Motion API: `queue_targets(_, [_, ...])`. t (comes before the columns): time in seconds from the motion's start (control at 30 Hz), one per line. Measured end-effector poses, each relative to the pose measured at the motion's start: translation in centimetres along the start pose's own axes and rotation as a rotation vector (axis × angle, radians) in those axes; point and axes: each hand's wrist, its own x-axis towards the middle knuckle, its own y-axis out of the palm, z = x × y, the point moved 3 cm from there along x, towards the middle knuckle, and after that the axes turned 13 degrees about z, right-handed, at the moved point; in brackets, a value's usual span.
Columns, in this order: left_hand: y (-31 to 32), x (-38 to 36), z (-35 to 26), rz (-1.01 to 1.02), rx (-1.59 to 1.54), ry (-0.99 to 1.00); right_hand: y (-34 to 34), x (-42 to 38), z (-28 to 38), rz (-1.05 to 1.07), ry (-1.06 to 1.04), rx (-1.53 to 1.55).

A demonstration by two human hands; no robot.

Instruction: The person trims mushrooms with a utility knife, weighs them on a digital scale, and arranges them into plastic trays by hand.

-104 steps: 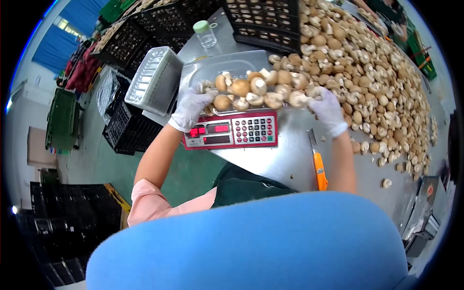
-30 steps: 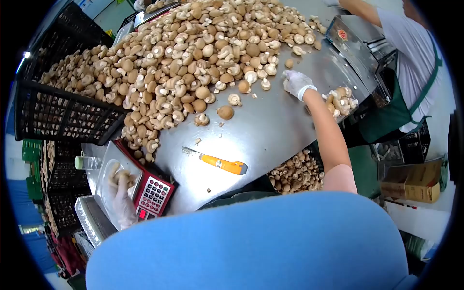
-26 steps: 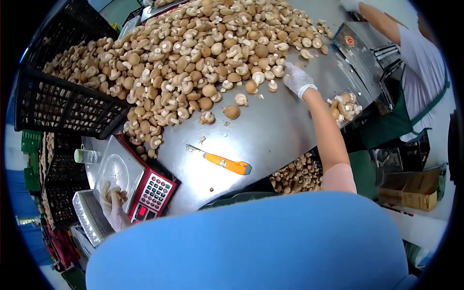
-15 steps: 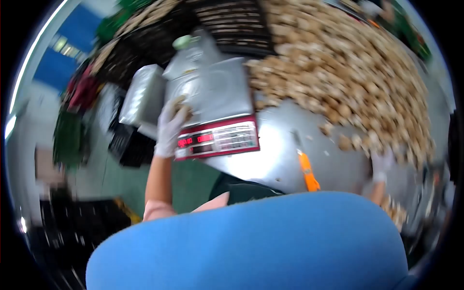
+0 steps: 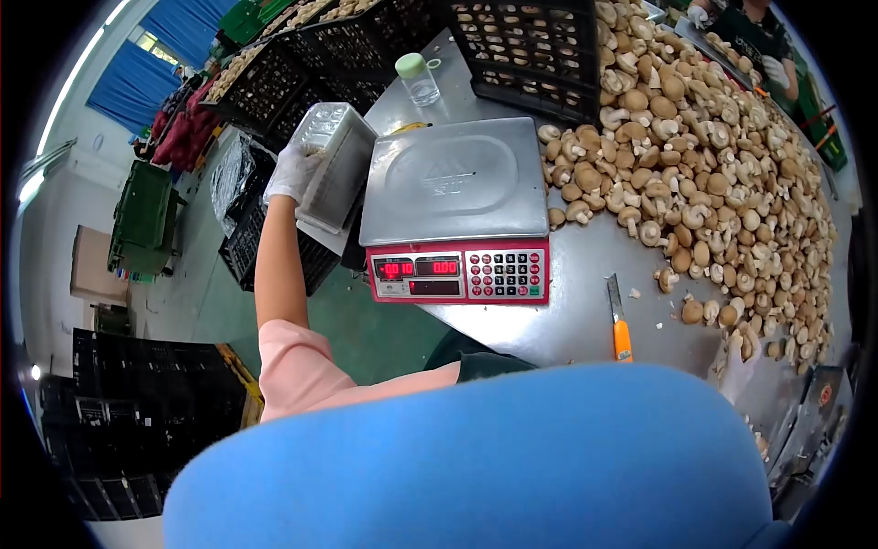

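My left hand (image 5: 293, 174), in a white glove, rests at the left edge of a stack of clear plastic trays (image 5: 334, 165); what its curled fingers hold is too small to make out. Right of the stack is a scale (image 5: 453, 192) with a bare metal plate and red lit digits. My gloved right hand (image 5: 739, 366) is at the near edge of a large mushroom heap (image 5: 704, 174), its fingers closed around a mushroom (image 5: 748, 340). An orange-handled knife (image 5: 621, 337) lies on the metal table (image 5: 572, 320) between the scale and my right hand.
A lidded bottle (image 5: 419, 80) stands behind the scale. Black crates (image 5: 530, 55) of mushrooms line the back. Another person's gloved hand (image 5: 776, 71) shows at the upper right. More black crates (image 5: 146, 393) stand at the lower left, and a green bin (image 5: 142, 215) is further up.
My left hand has moved left from the scale's edge to the tray stack. The view has shifted, and the scale plate now shows bare. My right hand remains beside the heap.
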Motion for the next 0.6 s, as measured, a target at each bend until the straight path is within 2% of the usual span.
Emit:
queue_targets(0.03, [0.0, 0.2, 0.7, 0.077, -0.041, -0.029, 0.8, -1.4, 2.1, 0.008, 0.001, -0.004])
queue_targets(0.07, [-0.6, -0.4, -0.8, 0.094, -0.043, -0.073, 1.8, -3.1, 4.6, 0.045, 0.197, 0.031])
queue_targets(0.17, [-1.1, 0.3, -0.5, 0.170, -0.041, -0.071, 3.5, -4.7, 4.2, 0.032, 0.260, 0.089])
queue_targets(0.2, [-1.0, 0.6, 0.2, 0.167, -0.043, -0.076, 4.0, -5.1, 3.8, 0.033, 0.190, 0.214])
queue_targets(0.3, [-0.8, 0.8, 0.2, 0.192, -0.110, -0.005, 4.5, -5.5, 2.9, 0.079, 0.142, 0.331])
queue_targets(0.4, [-1.2, 0.1, -1.1, 0.159, 0.133, 0.118, 6.5, -6.3, 5.6, 0.214, -0.078, 0.363])
queue_targets(0.43, [-1.3, 0.2, -1.0, 0.168, 0.222, 0.185, 7.5, -6.5, 7.1, 0.302, -0.026, 0.454])
queue_targets(0.47, [-1.1, 0.4, -0.3, 0.143, 0.273, 0.171, 8.5, -6.6, 8.6, 0.384, 0.034, 0.539])
queue_targets(0.5, [-0.7, 0.6, 0.4, 0.176, 0.282, 0.092, 9.1, -6.6, 8.0, 0.376, 0.060, 0.606])
queue_targets(0.53, [-0.1, 1.7, 2.0, 0.077, 0.393, 0.138, 9.7, -6.5, 7.4, 0.366, 0.086, 0.674])
queue_targets(0.57, [-0.6, 1.4, 2.1, 0.033, 0.329, 0.224, 10.4, -6.4, 7.2, 0.353, 0.111, 0.741])
queue_targets(0.6, [-1.1, 1.9, 2.7, 0.048, 0.331, 0.181, 11.1, -6.5, 7.3, 0.376, 0.098, 0.856])
